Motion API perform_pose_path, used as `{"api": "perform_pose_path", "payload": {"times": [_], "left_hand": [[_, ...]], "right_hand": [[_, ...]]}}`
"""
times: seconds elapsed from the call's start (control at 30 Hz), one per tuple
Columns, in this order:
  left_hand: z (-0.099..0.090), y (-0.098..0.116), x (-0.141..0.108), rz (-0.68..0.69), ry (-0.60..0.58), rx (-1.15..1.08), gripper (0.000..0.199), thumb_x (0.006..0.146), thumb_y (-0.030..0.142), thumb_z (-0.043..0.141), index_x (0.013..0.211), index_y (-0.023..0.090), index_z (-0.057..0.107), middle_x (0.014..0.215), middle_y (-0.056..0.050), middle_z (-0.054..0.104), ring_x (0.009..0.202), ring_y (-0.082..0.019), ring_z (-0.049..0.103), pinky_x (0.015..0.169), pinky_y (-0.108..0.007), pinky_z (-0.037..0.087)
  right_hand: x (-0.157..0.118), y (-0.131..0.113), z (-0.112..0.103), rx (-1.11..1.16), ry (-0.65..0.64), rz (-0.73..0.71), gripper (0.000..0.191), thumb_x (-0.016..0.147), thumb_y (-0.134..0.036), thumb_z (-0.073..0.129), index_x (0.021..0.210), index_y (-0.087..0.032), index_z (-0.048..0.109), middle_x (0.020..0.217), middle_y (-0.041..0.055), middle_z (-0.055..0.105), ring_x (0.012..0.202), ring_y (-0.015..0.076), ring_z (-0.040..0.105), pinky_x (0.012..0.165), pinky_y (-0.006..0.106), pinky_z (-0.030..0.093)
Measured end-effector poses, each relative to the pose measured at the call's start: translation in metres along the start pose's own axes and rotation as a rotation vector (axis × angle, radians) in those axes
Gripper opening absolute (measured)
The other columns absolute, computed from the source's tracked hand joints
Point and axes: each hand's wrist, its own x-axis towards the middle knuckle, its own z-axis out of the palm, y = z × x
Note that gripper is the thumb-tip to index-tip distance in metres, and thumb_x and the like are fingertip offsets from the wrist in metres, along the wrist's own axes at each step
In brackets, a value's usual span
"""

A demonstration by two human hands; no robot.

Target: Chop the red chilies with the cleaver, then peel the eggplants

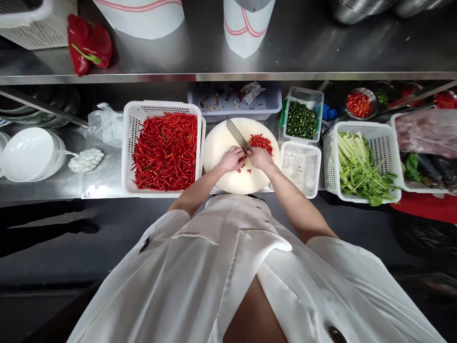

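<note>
A round white cutting board (228, 178) lies in front of me on the steel counter. My right hand (260, 158) is closed round the handle end of a cleaver (237, 133), whose blade points up and to the left across the board. Close against the blade, my left hand (232, 159) has its fingers curled down on red chilies (242, 166), partly hidden under them. Chopped red chili (261, 143) is heaped on the board beyond my right hand, and a few loose bits lie nearer me.
Left of the board stands a white basket of whole red chilies (166, 150); right are a small white basket (300, 169), a tub of chopped green peppers (302, 119) and a basket of green stalks (357, 162). A grey tray (243, 112) with scraps sits behind, under a steel shelf (214, 62).
</note>
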Motion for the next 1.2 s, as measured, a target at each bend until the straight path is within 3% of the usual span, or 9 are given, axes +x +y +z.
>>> {"api": "perform_pose_path", "payload": {"times": [0.23,0.57,0.7,0.8,0.9,0.97,1.07,1.2], "left_hand": [[0.003,-0.001,-0.006,-0.021,0.018,-0.027,0.019,0.097,0.022,0.063,0.110,0.021,0.077,0.120,-0.014,0.070,0.126,-0.033,0.057,0.107,-0.049,0.055],[0.003,0.004,-0.015,-0.053,0.048,-0.018,0.021,0.101,0.025,0.057,0.110,0.022,0.076,0.121,-0.013,0.071,0.123,-0.032,0.059,0.111,-0.050,0.053],[0.001,0.005,-0.014,-0.079,0.013,-0.013,0.018,0.098,0.024,0.060,0.107,0.023,0.075,0.116,-0.014,0.071,0.121,-0.032,0.061,0.108,-0.049,0.055],[-0.006,0.009,-0.019,-0.116,0.039,-0.026,0.018,0.100,0.026,0.058,0.108,0.023,0.075,0.119,-0.013,0.072,0.123,-0.031,0.063,0.111,-0.050,0.054],[-0.005,0.021,-0.033,-0.328,0.224,0.019,0.033,0.104,0.039,0.061,0.131,0.022,0.070,0.141,-0.016,0.069,0.139,-0.034,0.059,0.122,-0.056,0.049],[0.007,0.032,-0.041,-0.448,0.294,0.072,0.063,0.101,0.053,0.067,0.153,0.019,0.057,0.159,-0.021,0.059,0.156,-0.040,0.047,0.129,-0.064,0.042],[0.030,0.049,-0.037,-0.459,0.225,0.127,0.093,0.098,0.063,0.067,0.171,0.013,0.036,0.176,-0.025,0.039,0.169,-0.045,0.027,0.135,-0.069,0.030],[0.043,0.054,-0.008,-0.398,0.105,0.133,0.082,0.107,0.051,0.052,0.174,0.007,0.032,0.181,-0.024,0.031,0.172,-0.038,0.024,0.140,-0.062,0.027]], "right_hand": [[-0.005,-0.008,0.006,0.005,-0.002,0.002,0.043,0.117,-0.039,0.043,0.133,-0.014,0.073,0.134,0.0220,0.077,0.128,0.0334,0.071,0.106,0.037,0.052],[-0.011,-0.007,0.000,0.019,-0.031,-0.043,0.042,0.117,-0.040,0.042,0.132,-0.016,0.072,0.131,0.0200,0.078,0.124,0.0330,0.073,0.104,0.036,0.053],[0.002,-0.012,0.005,0.048,-0.035,-0.037,0.042,0.116,-0.039,0.044,0.134,-0.014,0.074,0.132,0.0209,0.078,0.124,0.0318,0.073,0.102,0.034,0.053],[0.015,-0.006,-0.002,0.110,-0.064,-0.115,0.040,0.116,-0.035,0.046,0.127,-0.014,0.077,0.131,0.0183,0.079,0.121,0.0272,0.074,0.100,0.029,0.052],[0.016,0.018,-0.011,0.158,-0.090,-0.167,0.037,0.115,-0.034,0.049,0.126,-0.017,0.079,0.131,0.0138,0.080,0.119,0.0252,0.074,0.098,0.027,0.052],[0.010,0.037,-0.014,0.158,-0.078,-0.153,0.036,0.115,-0.034,0.050,0.129,-0.017,0.078,0.134,0.0139,0.079,0.122,0.0256,0.073,0.099,0.027,0.052],[0.003,0.058,-0.014,0.133,-0.045,-0.127,0.038,0.115,-0.034,0.049,0.133,-0.015,0.076,0.138,0.0174,0.077,0.125,0.0279,0.072,0.102,0.030,0.051],[-0.002,0.064,-0.011,0.099,-0.030,-0.102,0.040,0.117,-0.034,0.045,0.137,-0.013,0.072,0.137,0.0201,0.076,0.127,0.0306,0.072,0.104,0.033,0.051]]}}
